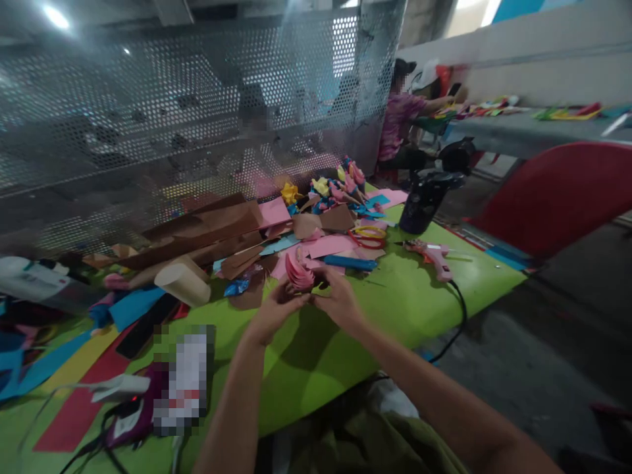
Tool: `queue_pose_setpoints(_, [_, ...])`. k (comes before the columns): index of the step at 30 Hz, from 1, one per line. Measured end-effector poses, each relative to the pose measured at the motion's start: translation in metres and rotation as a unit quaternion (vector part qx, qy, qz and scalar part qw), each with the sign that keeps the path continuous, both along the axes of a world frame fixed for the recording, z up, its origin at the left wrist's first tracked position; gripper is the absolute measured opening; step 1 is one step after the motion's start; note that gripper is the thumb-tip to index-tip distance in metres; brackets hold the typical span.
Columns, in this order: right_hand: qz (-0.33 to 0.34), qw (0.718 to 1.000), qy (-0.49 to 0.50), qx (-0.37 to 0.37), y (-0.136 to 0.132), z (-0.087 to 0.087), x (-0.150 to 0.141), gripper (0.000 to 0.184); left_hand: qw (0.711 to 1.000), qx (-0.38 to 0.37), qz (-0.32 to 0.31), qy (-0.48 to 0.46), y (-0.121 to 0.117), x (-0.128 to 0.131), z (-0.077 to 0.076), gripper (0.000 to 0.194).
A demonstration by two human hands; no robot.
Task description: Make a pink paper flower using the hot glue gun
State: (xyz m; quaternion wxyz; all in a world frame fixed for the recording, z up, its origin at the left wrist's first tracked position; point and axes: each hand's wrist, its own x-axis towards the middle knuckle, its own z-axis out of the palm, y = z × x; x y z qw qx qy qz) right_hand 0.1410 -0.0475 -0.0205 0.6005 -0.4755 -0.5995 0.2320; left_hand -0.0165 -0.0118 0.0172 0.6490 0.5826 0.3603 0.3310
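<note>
Tabletop [399, 306] in green, perforated screen [197, 99], held pink paper [299, 274]

From where I stand, I cannot read any word, number or brand. To the left of the left hand [277, 309], on the near side, lies a flat pale device [185, 375]; its face is blurred, and only a reddish band can be told apart. Just left of it, the purple object [151, 405] has a pale label [127, 424], but its print is too small. Far left of the grip, the white container [37, 280] carries marks which I cannot make out. Beyond the right hand [342, 297], to its right, the dark tumbler [419, 207] shows faint marks, also not readable.
</note>
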Motion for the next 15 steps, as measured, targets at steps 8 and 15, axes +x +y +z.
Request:
queue_pose_setpoints(8, [0.047,0.998,0.021,-0.028,-0.009,0.009,-0.007,0.054,0.999,0.018,0.04,-0.011,0.003,0.002,0.006,0.058])
queue_pose_setpoints(15, [-0.025,0.996,-0.079,-0.031,-0.002,0.018,0.028,0.041,0.993,0.018,0.114,-0.026,0.01,-0.004,0.006,0.061])
